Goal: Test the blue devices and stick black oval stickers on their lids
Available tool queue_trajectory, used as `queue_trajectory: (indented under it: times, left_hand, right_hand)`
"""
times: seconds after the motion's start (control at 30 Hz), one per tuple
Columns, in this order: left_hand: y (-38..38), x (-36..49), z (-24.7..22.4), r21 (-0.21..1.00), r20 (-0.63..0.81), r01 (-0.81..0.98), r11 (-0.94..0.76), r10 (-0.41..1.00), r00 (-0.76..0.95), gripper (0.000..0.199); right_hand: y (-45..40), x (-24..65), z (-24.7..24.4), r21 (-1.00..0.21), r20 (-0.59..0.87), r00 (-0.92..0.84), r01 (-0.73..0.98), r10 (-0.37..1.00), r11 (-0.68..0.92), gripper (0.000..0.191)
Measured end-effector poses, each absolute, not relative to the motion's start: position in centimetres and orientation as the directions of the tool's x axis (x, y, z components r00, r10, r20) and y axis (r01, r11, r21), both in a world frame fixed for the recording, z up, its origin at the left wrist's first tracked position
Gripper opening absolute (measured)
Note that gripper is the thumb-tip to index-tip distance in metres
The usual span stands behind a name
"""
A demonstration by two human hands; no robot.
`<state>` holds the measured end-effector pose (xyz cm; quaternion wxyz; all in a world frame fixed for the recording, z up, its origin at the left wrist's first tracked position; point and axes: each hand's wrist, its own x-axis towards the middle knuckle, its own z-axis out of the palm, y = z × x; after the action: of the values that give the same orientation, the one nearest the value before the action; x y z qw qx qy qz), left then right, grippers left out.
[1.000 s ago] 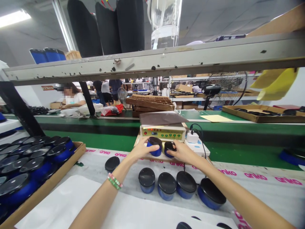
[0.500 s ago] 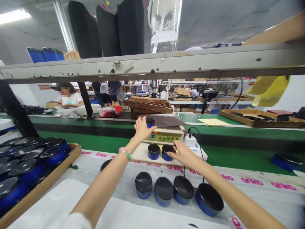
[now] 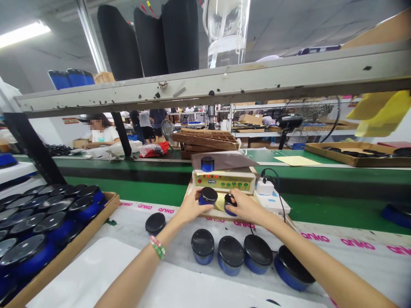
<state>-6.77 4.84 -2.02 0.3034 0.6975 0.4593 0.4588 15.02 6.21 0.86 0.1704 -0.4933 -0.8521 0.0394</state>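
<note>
My left hand [image 3: 192, 206] is wrapped round a blue cup-like part with a black top [image 3: 208, 196], at the front of a cream tester box [image 3: 224, 182]. Beside it, my right hand [image 3: 244, 205] grips a second blue and black part [image 3: 230, 203]. A third such part [image 3: 207, 164] stands on the dark sheet on top of the box, touched by neither hand. Red lights show on the box's panel. Nearer me, several more blue and black parts [image 3: 203, 246] stand in a row on the white covering.
At the left is a cardboard tray [image 3: 111, 205] full of blue and black parts. A shelf beam [image 3: 192, 87] crosses above. A white plug adapter [image 3: 265, 187] with black cables sits right of the box. Another person [image 3: 102, 132] sits at the far left.
My left hand has come down from the part on top of the box to one at the box's front; the top part stays there. The view has shifted slightly.
</note>
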Motion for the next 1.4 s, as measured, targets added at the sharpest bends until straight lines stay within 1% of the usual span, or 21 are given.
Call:
queue_trajectory:
  times: [0.1, 0.23, 0.3, 0.37, 0.43, 0.47, 0.5, 0.53, 0.57, 0.7, 0.83, 0.93, 1.03, 1.1, 1.17, 1.23, 1.27, 1.3, 1.37, 1.4]
  left_hand:
    - [4.4, -6.7, -2.8, 0.853, 0.334, 0.388, -0.349, 0.936, 0.107, 0.059]
    - [3.4, -6.7, -3.1, 0.860, 0.275, 0.434, -0.269, 0.960, 0.051, 0.054]
    - [1.7, -7.2, -2.8, 0.863, 0.270, 0.437, -0.254, 0.963, 0.026, 0.046]
    - [-0.8, -7.9, -2.5, 0.874, 0.257, 0.416, -0.250, 0.965, 0.040, 0.038]
    - [-3.6, -8.5, -2.7, 0.888, 0.219, 0.386, -0.250, 0.968, 0.122, 0.042]
    - [-4.7, -8.7, -2.9, 0.892, 0.196, 0.379, -0.248, 0.966, 0.171, 0.049]
    - [-5.7, -8.8, -3.1, 0.893, 0.175, 0.377, -0.245, 0.962, 0.209, 0.059]
    - [-6.4, -8.7, -3.3, 0.893, 0.162, 0.380, -0.241, 0.960, 0.228, 0.070]
    - [-6.8, -8.6, -3.4, 0.891, 0.159, 0.386, -0.239, 0.961, 0.227, 0.076]
    - [-7.6, -7.4, -1.9, 0.869, 0.225, 0.419, -0.263, 0.965, 0.138, 0.066]
    - [-8.9, -6.2, 0.7, 0.800, 0.335, 0.494, -0.341, 0.937, 0.103, 0.055]
    - [-10.0, -5.8, 1.8, 0.794, 0.341, 0.502, -0.344, 0.935, 0.101, 0.049]
    - [-10.6, -5.5, 2.1, 0.784, 0.342, 0.518, -0.342, 0.934, 0.100, 0.043]
    - [-10.7, -5.5, 2.0, 0.767, 0.361, 0.536, -0.354, 0.928, 0.095, 0.040]
    - [-10.9, -5.9, 1.6, 0.752, 0.372, 0.556, -0.355, 0.924, 0.086, 0.040]
    - [-11.1, -6.9, 0.9, 0.739, 0.353, 0.586, -0.333, 0.932, 0.083, 0.043]
    - [-11.3, -7.7, 0.4, 0.722, 0.346, 0.612, -0.322, 0.934, 0.083, 0.046]
    - [-11.4, -8.7, -0.1, 0.693, 0.348, 0.650, -0.311, 0.934, 0.076, 0.047]
    - [-11.8, -11.2, -1.4, 0.601, 0.383, 0.750, -0.277, 0.923, 0.035, 0.049]
    - [-11.9, -12.6, -2.1, 0.545, 0.411, 0.803, -0.243, 0.912, -0.002, 0.050]
  right_hand:
    - [5.8, 14.5, 1.6, -0.237, 0.293, -0.452, 0.819, 0.842, 0.522, 0.014]
    - [3.5, 13.2, 3.1, -0.267, 0.351, -0.486, 0.768, 0.801, 0.582, 0.010]
    - [1.7, 13.0, 3.7, -0.290, 0.345, -0.536, 0.720, 0.770, 0.631, 0.010]
    - [0.0, 13.1, 4.2, -0.314, 0.327, -0.580, 0.678, 0.746, 0.665, 0.012]
    - [-1.2, 13.2, 4.4, -0.340, 0.307, -0.604, 0.652, 0.735, 0.678, 0.013]
    - [-1.6, 13.1, 4.5, -0.354, 0.297, -0.614, 0.641, 0.731, 0.681, 0.014]
    - [-1.9, 12.9, 4.5, -0.369, 0.286, -0.625, 0.628, 0.726, 0.685, 0.014]
    - [-2.1, 12.6, 4.6, -0.382, 0.274, -0.639, 0.614, 0.719, 0.691, 0.015]
    - [-2.4, 12.3, 4.6, -0.391, 0.263, -0.656, 0.598, 0.707, 0.700, 0.016]
    - [-3.9, 10.8, 4.8, -0.447, 0.199, -0.707, 0.551, 0.678, 0.705, 0.019]
    - [-5.5, 10.1, 5.0, -0.532, 0.168, -0.670, 0.556, 0.723, 0.639, 0.015]
    - [-6.3, 9.7, 5.2, -0.561, 0.189, -0.625, 0.565, 0.758, 0.605, 0.011]
    - [-6.9, 8.9, 5.2, -0.593, 0.233, -0.578, 0.552, 0.782, 0.586, 0.022]
    - [-7.1, 8.4, 5.1, -0.603, 0.271, -0.555, 0.539, 0.787, 0.588, 0.024]
    - [-6.9, 8.3, 5.0, -0.621, 0.281, -0.586, 0.493, 0.760, 0.609, 0.022]
    - [-5.8, 9.0, 5.1, -0.662, 0.290, -0.603, 0.435, 0.743, 0.611, 0.019]
    - [-5.1, 9.9, 5.4, -0.697, 0.301, -0.575, 0.412, 0.761, 0.587, 0.021]
    - [-4.2, 11.0, 5.9, -0.741, 0.322, -0.506, 0.391, 0.800, 0.546, 0.025]
    - [-2.3, 14.4, 7.3, -0.829, 0.362, -0.279, 0.340, 0.889, 0.444, 0.032]
    - [-1.5, 16.4, 8.1, -0.862, 0.391, -0.135, 0.293, 0.910, 0.414, 0.034]
